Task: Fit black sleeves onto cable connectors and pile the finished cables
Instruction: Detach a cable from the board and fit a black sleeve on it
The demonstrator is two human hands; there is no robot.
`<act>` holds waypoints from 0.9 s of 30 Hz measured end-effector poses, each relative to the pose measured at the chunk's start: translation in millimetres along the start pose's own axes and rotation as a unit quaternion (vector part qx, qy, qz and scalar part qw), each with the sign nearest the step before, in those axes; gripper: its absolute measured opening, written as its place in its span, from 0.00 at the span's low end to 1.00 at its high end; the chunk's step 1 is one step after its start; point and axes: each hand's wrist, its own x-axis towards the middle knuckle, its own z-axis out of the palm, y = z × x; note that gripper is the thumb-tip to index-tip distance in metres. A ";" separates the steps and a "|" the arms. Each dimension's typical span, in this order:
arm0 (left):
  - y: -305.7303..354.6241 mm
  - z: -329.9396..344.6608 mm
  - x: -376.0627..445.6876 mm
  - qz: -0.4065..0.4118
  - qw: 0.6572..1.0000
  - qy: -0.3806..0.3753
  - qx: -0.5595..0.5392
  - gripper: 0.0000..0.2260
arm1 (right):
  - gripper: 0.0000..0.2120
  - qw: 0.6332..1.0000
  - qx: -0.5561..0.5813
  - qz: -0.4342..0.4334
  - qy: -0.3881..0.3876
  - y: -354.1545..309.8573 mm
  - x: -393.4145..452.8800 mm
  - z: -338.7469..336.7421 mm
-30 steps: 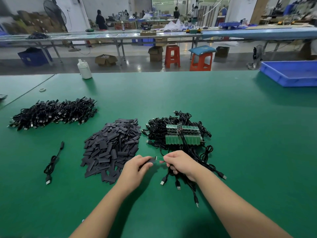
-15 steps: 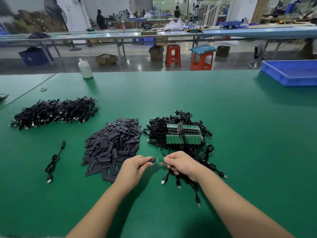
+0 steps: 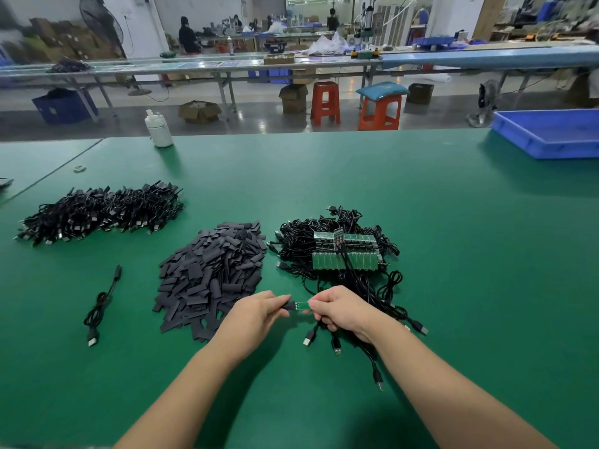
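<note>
Seen from the head camera, a person is working at a green table (image 3: 453, 222), using the heap of loose black sleeves (image 3: 212, 273) as the landmark. Just in front of that heap, the left hand (image 3: 256, 315) is pinching one black sleeve (image 3: 289, 306) with curled fingers, lining it up with a small green connector board (image 3: 303, 305). The right hand (image 3: 343, 311) is gripping that board's cable to steady it. Unsleeved cables (image 3: 340, 251) are lying right of the heap; finished cables (image 3: 100, 210) are piled behind-left.
</note>
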 end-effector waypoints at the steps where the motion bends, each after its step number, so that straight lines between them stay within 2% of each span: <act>1: 1.4 -0.7 0.3 -0.002 1.000 -0.009 0.003 0.15 | 0.11 1.000 -0.008 -0.001 0.004 -0.1 -0.2 0.1; 6: 4.2 -4.0 3.7 0.002 0.998 -0.041 0.056 0.15 | 0.11 0.998 -0.041 -0.006 0.054 -1.5 1.0 4.2; 13: 1.8 -1.7 6.0 -0.002 1.000 0.000 -0.007 0.12 | 0.11 0.995 0.034 0.011 0.090 -1.1 0.9 12.1; 15: 1.7 0.4 7.3 -0.005 1.000 0.001 -0.003 0.13 | 0.11 0.995 0.046 0.015 0.088 -1.2 0.2 12.5; 20: 1.1 5.8 9.7 0.001 1.000 0.006 -0.004 0.14 | 0.11 0.997 -0.025 0.005 0.073 -3.7 -1.6 11.2; 24: 1.4 7.3 11.0 0.017 0.999 -0.027 0.011 0.12 | 0.11 0.999 -0.003 -0.007 0.042 -6.0 0.3 14.3; 27: -0.1 5.7 11.2 -0.006 0.998 -0.056 0.016 0.12 | 0.11 0.998 -0.050 -0.024 0.015 -8.9 0.5 14.7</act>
